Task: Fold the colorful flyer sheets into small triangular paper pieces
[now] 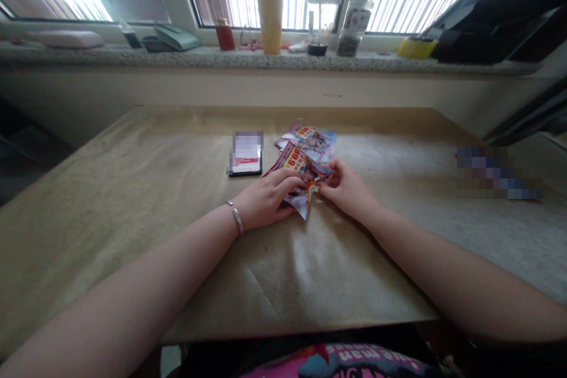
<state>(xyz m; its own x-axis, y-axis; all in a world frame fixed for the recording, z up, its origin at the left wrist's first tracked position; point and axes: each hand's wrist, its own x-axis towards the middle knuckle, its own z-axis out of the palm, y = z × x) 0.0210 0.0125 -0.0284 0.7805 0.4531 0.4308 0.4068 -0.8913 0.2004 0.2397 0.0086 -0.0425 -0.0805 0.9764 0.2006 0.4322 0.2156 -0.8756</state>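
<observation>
A colourful printed leaflet [301, 165], partly folded, lies near the middle of the brown paper-covered table [133, 201]. My left hand [266, 201], with a silver bangle on the wrist, presses down on the leaflet's left part, fingers curled on the paper. My right hand [348, 189] pinches the leaflet's right edge between thumb and fingers. A second similar leaflet [316, 136] lies just behind, partly under the first.
A phone [245, 156] lies flat to the left of the leaflets. A blurred flat item [496, 174] sits at the table's right. The stone windowsill [177, 58] behind carries a tall yellow cup [268, 3], a red jar [225, 35], small containers and a dark bag [496, 18].
</observation>
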